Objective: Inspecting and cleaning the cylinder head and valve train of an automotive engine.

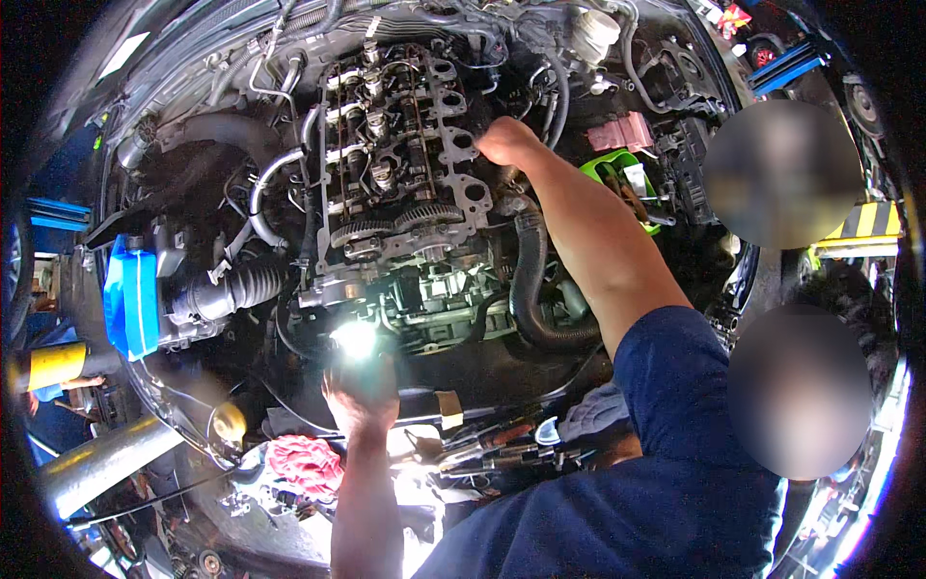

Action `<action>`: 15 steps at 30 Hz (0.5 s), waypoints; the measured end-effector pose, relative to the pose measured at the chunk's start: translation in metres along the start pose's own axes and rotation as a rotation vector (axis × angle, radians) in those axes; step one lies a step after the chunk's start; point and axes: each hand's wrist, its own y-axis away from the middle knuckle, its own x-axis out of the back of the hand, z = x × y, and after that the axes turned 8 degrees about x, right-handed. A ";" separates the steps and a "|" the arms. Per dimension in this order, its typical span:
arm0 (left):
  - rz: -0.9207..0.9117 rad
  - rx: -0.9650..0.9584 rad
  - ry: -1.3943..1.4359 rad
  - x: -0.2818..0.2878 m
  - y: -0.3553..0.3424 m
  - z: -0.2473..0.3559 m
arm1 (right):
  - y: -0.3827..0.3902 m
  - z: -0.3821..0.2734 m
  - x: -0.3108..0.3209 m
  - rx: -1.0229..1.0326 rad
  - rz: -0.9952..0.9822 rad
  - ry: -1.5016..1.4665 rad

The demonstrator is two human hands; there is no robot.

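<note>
- The engine (pixel 400 159), its top uncovered, sits in the middle of the car's bay, two toothed gears (pixel 429 214) showing at its near end
- The right hand (pixel 506 145) reaches to the engine's right side, by the row of round ports, fingers bent; their tips are hidden, so I cannot tell if they grasp anything
- The left hand (pixel 362 391) is just in front of the engine, directly below a glaring lamp (pixel 355 339); the glare leaves its grip unclear
- A thick black hose (pixel 531 265) curves right of the gears
- Farther out: a green tray (pixel 592 171), a blue container (pixel 132 297), a crumpled pink-red cloth (pixel 305 466)
</note>
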 end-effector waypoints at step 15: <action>-0.027 0.203 0.061 -0.011 0.012 -0.014 | 0.121 -0.074 0.058 -0.295 0.238 -0.515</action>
